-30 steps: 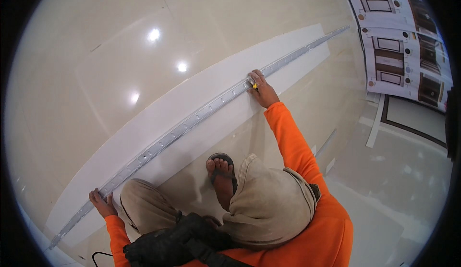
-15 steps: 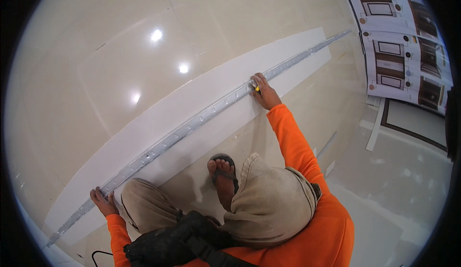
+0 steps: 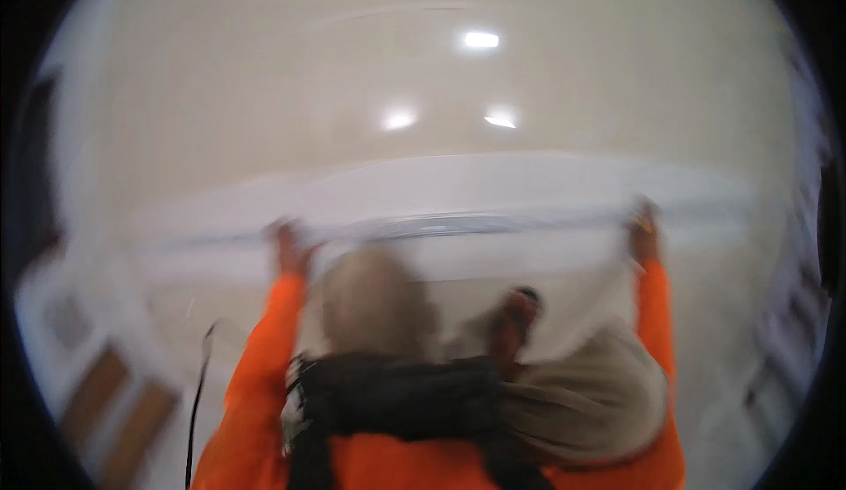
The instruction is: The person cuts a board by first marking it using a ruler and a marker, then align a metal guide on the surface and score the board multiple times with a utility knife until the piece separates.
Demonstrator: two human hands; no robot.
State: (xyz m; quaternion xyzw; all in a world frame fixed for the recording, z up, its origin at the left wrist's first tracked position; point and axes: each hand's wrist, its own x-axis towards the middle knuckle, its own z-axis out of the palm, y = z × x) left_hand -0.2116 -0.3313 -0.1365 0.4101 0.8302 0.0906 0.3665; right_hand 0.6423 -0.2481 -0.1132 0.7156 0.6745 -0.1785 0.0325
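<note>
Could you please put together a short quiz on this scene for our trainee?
1. Which colour are the sleeves: A) blue, B) orange, C) green?
2. True or false: the left hand and the right hand are set wide apart along the grey strip.
3. Fill in: beneath the strip lies a flat, white ____.

Key: 1. B; 2. True; 3. board.

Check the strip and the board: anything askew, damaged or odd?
Nothing clearly stands out: the strip lies lengthwise along the white board, with the left hand and right hand at it, well apart. The picture is blurred, so small dents or a slight skew can't be ruled out.
</note>
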